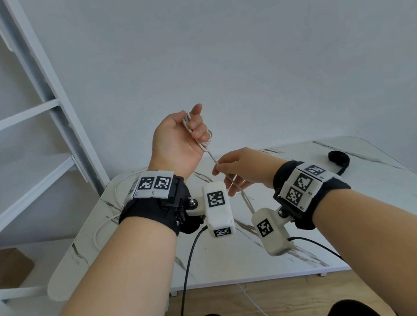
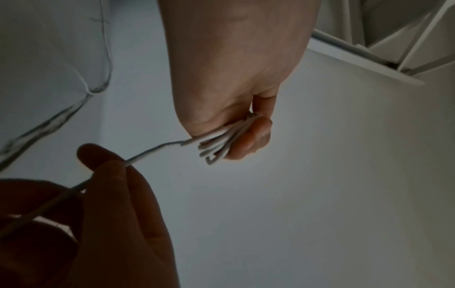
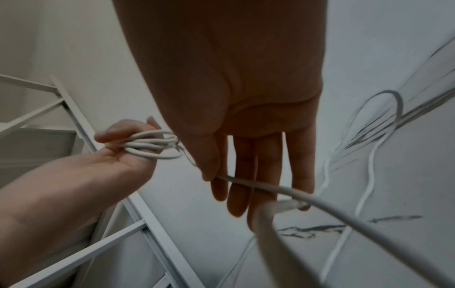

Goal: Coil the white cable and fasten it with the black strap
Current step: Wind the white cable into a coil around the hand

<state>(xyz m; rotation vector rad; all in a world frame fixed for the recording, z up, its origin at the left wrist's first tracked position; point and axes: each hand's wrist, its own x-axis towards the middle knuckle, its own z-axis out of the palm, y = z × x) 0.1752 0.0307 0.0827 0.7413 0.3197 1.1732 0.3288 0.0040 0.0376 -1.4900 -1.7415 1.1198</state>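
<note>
While coded squares mark both wristbands [image 1: 154,185], no writing reads clearly.

One white cable [image 1: 199,134], one black strap [image 1: 339,159], two hands.

Left of table [image 1: 247,261]: shelf [image 1: 50,109] stands close.
Table's far right: black strap [image 1: 338,159].
Table's left edge: loose cable [image 1: 98,231].

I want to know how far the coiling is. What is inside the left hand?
Several loops of the white cable lie inside the left hand, whose fingers curl round them. One strand runs out to the right hand. The fingers cover the loops' middle.
</note>
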